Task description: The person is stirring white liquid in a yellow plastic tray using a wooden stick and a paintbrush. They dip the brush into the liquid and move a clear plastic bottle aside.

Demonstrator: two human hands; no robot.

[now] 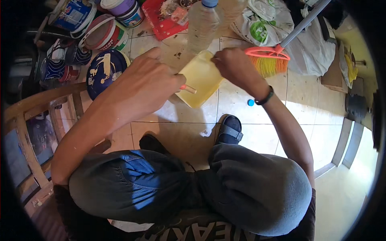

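Note:
A shallow pale-yellow tray [198,78] is held tilted over the floor in front of me. My right hand [235,66] pinches its far right rim. Over the tray's left side, my left hand [159,80] is closed round a short wooden handle with a red band [190,89]. The handle's tip points into the tray; the rest of it is hidden by my fingers, so its kind cannot be told. Just beyond the tray stands a large clear plastic bottle with a blue cap [204,25].
A small blue cap [251,103] lies on the tiles near my right wrist. Paint buckets [105,35] stand far left beside a red dustpan [157,20] with debris. An orange broom [270,60] and white plastic bags [311,50] are at the far right. A wooden chair [28,144] is left.

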